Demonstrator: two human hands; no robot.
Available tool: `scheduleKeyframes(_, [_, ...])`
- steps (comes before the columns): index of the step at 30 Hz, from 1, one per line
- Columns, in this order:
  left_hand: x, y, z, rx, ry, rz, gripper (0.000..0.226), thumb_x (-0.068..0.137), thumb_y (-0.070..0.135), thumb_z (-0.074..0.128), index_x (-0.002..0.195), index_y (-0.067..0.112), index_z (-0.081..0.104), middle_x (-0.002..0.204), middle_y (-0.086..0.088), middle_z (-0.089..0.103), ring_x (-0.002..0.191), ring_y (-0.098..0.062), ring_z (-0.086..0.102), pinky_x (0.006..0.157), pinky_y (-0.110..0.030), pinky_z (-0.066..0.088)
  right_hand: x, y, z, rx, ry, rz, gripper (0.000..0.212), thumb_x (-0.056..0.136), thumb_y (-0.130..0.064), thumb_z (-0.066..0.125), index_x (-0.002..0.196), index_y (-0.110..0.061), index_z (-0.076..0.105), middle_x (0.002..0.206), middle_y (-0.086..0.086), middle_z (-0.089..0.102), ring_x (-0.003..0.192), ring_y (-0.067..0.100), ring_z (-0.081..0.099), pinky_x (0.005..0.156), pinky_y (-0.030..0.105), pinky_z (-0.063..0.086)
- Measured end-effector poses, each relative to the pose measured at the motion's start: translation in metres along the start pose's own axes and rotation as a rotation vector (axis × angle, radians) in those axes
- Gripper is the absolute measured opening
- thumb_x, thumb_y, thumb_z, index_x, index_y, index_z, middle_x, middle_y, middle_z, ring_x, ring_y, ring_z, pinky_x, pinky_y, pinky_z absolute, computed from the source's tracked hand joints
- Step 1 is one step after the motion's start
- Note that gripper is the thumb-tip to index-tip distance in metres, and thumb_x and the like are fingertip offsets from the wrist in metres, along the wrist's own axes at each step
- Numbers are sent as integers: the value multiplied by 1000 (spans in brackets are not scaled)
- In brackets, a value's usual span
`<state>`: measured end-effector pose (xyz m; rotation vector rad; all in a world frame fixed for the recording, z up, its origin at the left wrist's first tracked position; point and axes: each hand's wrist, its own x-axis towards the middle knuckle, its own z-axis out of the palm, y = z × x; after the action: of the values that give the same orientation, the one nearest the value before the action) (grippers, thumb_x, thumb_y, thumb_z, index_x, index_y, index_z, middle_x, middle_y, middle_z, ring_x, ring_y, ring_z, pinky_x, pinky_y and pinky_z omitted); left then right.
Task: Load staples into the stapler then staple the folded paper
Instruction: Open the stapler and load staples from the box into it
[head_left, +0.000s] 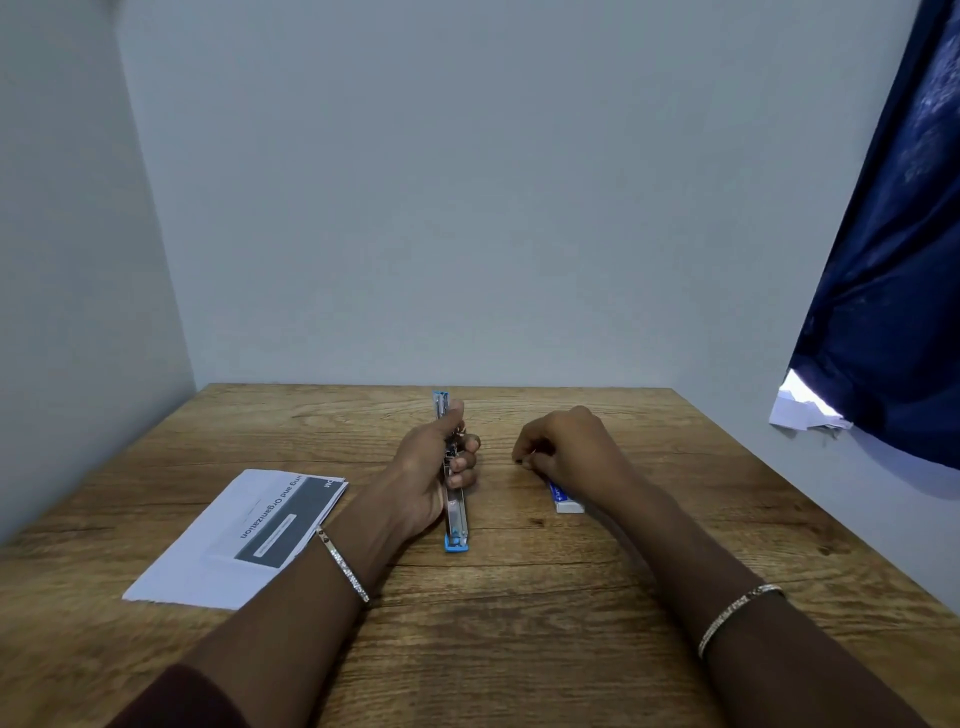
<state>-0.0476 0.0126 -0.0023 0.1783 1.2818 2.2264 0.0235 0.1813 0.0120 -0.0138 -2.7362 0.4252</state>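
A blue and metal stapler (456, 514) lies swung fully open in a straight line on the wooden table (519, 597), its staple channel facing up. My left hand (434, 467) grips its middle, thumb along the far half. My right hand (563, 444) rests to the right with fingertips pinched together; whether they hold staples is too small to tell. A small blue and white staple box (566, 500) lies partly under that hand. The folded white paper (244, 535) with a grey printed panel lies flat at the left.
The table sits in a corner, with pale walls at the back and left. A dark blue curtain (893, 260) hangs at the right over a bright window gap. Bracelets are on both wrists.
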Motion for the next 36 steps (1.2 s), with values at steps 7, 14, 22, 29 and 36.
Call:
scheduleKeyframes(7, [-2,-1,0,53,-14,-9,29,102,19,52,76,8,46,60,-4,43,33,-7,34,28,-17,28,-1,-1,-5,38,-23,3,14,87,-11,72,95,-19,82,94,-3,80,86,10,71,82,27,56])
scheduleKeyframes(14, [0,-1,0,2,-38,-15,15,103,8,45,89,11,43,63,-3,44,33,-7,36,28,-18,29,-6,12,-40,-4,117,156,26,84,-48,75,83,-22,75,78,-6,69,84,14,64,73,33,53])
scheduleKeyframes(22, [-1,-2,0,18,-65,-2,14,99,4,48,87,11,49,57,-2,52,33,-6,37,28,-19,29,-16,24,-51,53,-403,166,69,57,-46,95,119,-30,68,109,-12,66,91,1,60,72,22,44])
scheduleKeyframes(29, [-5,-3,2,45,-87,-34,12,94,-3,53,93,8,57,77,-12,63,34,-6,38,29,-17,30,-14,23,-43,144,-311,116,55,60,-44,94,109,-27,74,79,-22,66,73,-4,60,63,16,42])
scheduleKeyframes(36, [-6,-3,5,20,-158,-37,9,94,7,62,92,12,55,58,-2,59,29,-3,30,27,-15,25,-7,1,-28,449,-6,-48,56,69,-24,91,121,-21,70,117,-10,71,75,8,64,62,6,44])
